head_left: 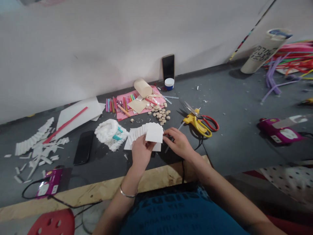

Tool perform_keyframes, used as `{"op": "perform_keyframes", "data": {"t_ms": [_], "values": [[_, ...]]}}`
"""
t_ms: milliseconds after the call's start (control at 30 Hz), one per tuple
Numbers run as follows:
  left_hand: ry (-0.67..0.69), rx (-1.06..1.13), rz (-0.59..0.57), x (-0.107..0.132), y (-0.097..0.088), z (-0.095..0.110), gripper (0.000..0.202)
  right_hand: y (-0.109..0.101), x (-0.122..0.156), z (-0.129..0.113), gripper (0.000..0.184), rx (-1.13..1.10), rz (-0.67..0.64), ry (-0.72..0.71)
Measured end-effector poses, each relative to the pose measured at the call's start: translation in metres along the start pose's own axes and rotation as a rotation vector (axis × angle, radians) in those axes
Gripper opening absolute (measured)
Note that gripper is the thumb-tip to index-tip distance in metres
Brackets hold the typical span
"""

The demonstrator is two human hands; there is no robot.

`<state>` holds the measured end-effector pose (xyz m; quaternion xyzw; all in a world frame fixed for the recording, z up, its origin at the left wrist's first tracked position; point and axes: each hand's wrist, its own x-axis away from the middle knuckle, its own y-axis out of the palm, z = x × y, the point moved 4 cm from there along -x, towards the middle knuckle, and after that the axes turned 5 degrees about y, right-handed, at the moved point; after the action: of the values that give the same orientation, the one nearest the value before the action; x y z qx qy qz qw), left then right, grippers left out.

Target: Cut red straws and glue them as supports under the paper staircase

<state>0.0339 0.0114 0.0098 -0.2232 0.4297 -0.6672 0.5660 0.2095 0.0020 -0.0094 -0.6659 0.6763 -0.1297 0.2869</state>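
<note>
A small white paper piece, slightly bent, is pinched by my left hand at its lower left edge. My right hand has its thumb and fingers closed together at the right edge of the same piece. Beneath and to the left lies a fan of folded white paper strips on a white sheet. Beside my right hand rest scissors with yellow handles and a yellow glue gun. Wood-coloured beads lie just beyond the paper.
A heap of white fluffy material and a black phone lie to the left, near white paper scraps. Crayon-like coloured sticks, a white-lidded jar and an upright phone stand behind. Purple power boxes sit at both sides.
</note>
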Motion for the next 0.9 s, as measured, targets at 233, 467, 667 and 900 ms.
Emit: {"op": "perform_keyframes", "data": {"t_ms": [233, 467, 667, 900], "values": [[0.099, -0.301, -0.067, 0.012, 0.022, -0.001, 0.018, 0.024, 0.004, 0.013, 0.009, 0.376, -0.134, -0.074], [0.137, -0.32, -0.019, 0.021, 0.029, -0.003, 0.016, 0.025, 0.007, 0.014, 0.012, 0.46, -0.113, -0.025], [0.131, -0.312, -0.016, 0.021, 0.029, -0.002, 0.018, 0.027, 0.008, 0.017, 0.015, 0.493, -0.122, 0.002], [0.126, -0.316, -0.027, 0.023, 0.028, 0.0, 0.017, 0.029, 0.008, 0.019, 0.019, 0.485, -0.127, 0.028]]}}
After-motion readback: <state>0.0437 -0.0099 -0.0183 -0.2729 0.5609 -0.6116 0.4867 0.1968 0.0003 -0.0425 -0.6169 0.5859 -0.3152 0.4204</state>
